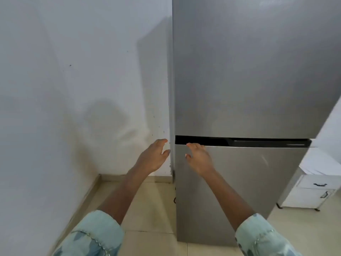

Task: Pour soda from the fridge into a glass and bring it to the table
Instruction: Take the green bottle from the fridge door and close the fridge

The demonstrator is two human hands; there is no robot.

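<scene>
Two hands at fridge (258, 71) | right hand (200, 158) fingers spread on lower door top | left hand (154, 157) loose beside it

My fridge (254, 71) is brushed silver-grey on both doors, with a black strip (239, 141) running between them. The wall (64, 80) at nine o'clock is pale bluish white, yellowed low down and flecked with small dark specks near the fridge's edge. My sleeves (96, 237) at six o'clock are light mint green with a faded blue-grey leaf-like print. The floor tiles (145, 209) are cream beige with a matching skirting. At four o'clock the cabinet (313, 193) is white with dark handles.
</scene>
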